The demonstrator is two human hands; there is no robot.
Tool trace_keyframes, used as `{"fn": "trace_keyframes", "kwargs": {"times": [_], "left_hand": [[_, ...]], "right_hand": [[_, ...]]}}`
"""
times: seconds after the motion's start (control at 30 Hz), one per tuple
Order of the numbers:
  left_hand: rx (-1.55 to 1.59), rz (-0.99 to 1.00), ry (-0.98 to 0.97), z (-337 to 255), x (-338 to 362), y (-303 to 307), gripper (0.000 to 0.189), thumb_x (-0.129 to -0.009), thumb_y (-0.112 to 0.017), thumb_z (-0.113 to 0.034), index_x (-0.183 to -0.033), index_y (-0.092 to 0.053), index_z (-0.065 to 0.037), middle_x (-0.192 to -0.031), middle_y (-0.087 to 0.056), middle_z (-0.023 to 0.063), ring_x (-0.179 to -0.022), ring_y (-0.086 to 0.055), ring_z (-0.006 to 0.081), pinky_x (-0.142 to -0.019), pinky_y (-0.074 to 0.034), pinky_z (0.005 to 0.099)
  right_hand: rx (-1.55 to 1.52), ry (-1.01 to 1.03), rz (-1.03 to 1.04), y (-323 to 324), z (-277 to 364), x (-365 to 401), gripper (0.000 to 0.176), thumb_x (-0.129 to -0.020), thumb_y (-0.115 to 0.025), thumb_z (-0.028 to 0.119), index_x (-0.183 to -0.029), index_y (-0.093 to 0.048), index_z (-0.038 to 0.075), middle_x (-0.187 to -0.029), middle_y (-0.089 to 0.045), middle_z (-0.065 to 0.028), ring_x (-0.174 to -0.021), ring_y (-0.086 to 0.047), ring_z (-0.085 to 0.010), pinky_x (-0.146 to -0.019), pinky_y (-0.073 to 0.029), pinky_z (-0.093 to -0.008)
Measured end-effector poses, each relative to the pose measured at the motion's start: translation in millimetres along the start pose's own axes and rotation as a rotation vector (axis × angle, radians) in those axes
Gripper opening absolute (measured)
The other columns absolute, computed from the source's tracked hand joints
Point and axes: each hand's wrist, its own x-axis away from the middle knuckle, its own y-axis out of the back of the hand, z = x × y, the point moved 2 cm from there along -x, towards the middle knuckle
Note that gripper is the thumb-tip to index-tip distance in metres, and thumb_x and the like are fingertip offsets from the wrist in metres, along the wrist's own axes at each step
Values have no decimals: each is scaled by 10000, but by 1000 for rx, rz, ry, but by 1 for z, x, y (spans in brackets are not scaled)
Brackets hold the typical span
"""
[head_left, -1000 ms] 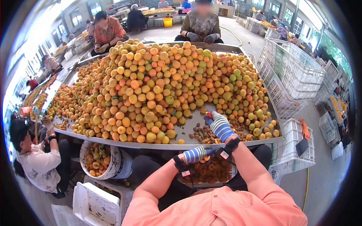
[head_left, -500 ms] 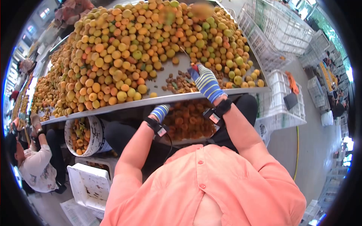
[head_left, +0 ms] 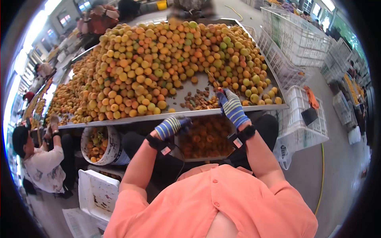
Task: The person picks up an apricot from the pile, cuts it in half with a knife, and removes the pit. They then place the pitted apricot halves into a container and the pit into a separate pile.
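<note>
My right hand [head_left: 234, 109], in a blue-and-yellow striped glove, is closed around the red handle of a knife [head_left: 212, 78]. Its thin blade points up and away over the metal table, close to the fruit. In a matching glove, my left hand [head_left: 173, 125] is at the table's front edge, its fingers bunched; whatever they may hold is hidden. Between and beyond the hands lies a small heap of brown pits [head_left: 197, 100]. A large pile of apricots [head_left: 135, 75] covers much of the tabletop. Below the edge, between my knees, is a container of opened apricots [head_left: 204, 139].
The table's metal rim [head_left: 131, 119] runs across in front of me. A white bucket [head_left: 115, 147] with fruit and an empty white tub [head_left: 85, 190] stand at left, near a seated co-worker [head_left: 43, 162]. White crates [head_left: 293, 37] are stacked at right; another crate [head_left: 297, 131] holds an orange cloth.
My left hand has risen from below the table edge to its level. The right hand still grips the knife near the pits. The whole view has shifted as my head moved.
</note>
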Motion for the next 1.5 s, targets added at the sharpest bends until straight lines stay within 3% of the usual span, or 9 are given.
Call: {"fn": "trace_keyframes", "kwargs": {"times": [0.07, 0.2, 0.33, 0.67, 0.87, 1.0, 1.07, 1.37, 1.5], "left_hand": [[-452, -392, -373, -2, -12, 42, 285, -862, -615, -283, -909, -638, -3, -695, -641, 93, -616, -586, 177, -598, -467, 311], [-889, -1042, -175, -35, -12, 122, 462, -732, -714, -330, -1023, -595, 9, -1022, -597, 248, -990, -561, 388, -825, -471, 425], [-1112, -1000, 207, -58, -25, 146, 546, -734, -729, -356, -1132, -556, -24, -1203, -513, 226, -1041, -574, 329, -868, -487, 416], [-1331, -924, 286, -37, -42, 161, 241, -871, -500, -41, -1100, -572, -22, -1153, -571, 191, -979, -621, 312, -798, -526, 358], [-681, -969, 89, 6, -48, 190, 455, -762, -653, -287, -1098, -526, -8, -1115, -578, 226, -928, -609, 374, -802, -507, 393], [974, -226, -301, -14, -35, 136, 332, -838, -572, -261, -1111, -568, -72, -977, -617, 139, -750, -586, 230, -657, -492, 342], [1122, -51, -392, -30, -31, 95, 338, -866, -542, -262, -1139, -562, -64, -998, -614, 145, -769, -602, 235, -657, -493, 345], [1315, 328, -436, -31, -57, 23, 368, -916, -530, -318, -1180, -536, -61, -1093, -608, 149, -952, -597, 241, -791, -488, 359], [1271, 168, -373, -43, -62, 14, 349, -910, -535, -261, -1207, -521, -78, -1185, -570, 146, -1090, -558, 291, -948, -449, 464]], "right_hand": [[38, 168, -22, -3, 11, 15, 144, -895, -579, 154, -939, -589, 17, -668, -585, -71, -628, -552, -138, -599, -448, -287], [-138, 220, -59, -9, -71, -17, 138, -911, -547, 115, -960, -575, -11, -892, -602, -90, -833, -562, -160, -755, -462, -267], [586, 275, -66, 9, 15, 43, 270, -875, -585, 274, -893, -583, 4, -824, -625, -250, -794, -610, -384, -665, -477, -433], [644, 215, -22, 8, 10, 44, 326, -890, -543, 302, -960, -563, -16, -828, -629, -255, -829, -601, -415, -710, -467, -464], [546, 369, -14, -24, 25, 38, 224, -894, -556, 244, -955, -578, 30, -750, -614, -230, -742, -595, -407, -646, -461, -449], [22, 264, 131, -49, 18, 19, 185, -919, -527, 165, -978, -597, 3, -746, -634, -107, -686, -607, -222, -593, -457, -333], [-185, 123, 203, -59, 45, 20, 186, -927, -515, 141, -986, -610, -7, -767, -635, -42, -690, -590, -124, -579, -448, -288], [207, 460, 82, -72, 70, 6, 167, -904, -536, 123, -956, -592, -25, -781, -619, -222, -698, -594, -366, -615, -461, -390], [248, 482, -11, -72, 58, -1, 327, -931, -510, 302, -869, -551, -16, -724, -595, -244, -699, -582, -415, -580, -439, -465]]}}
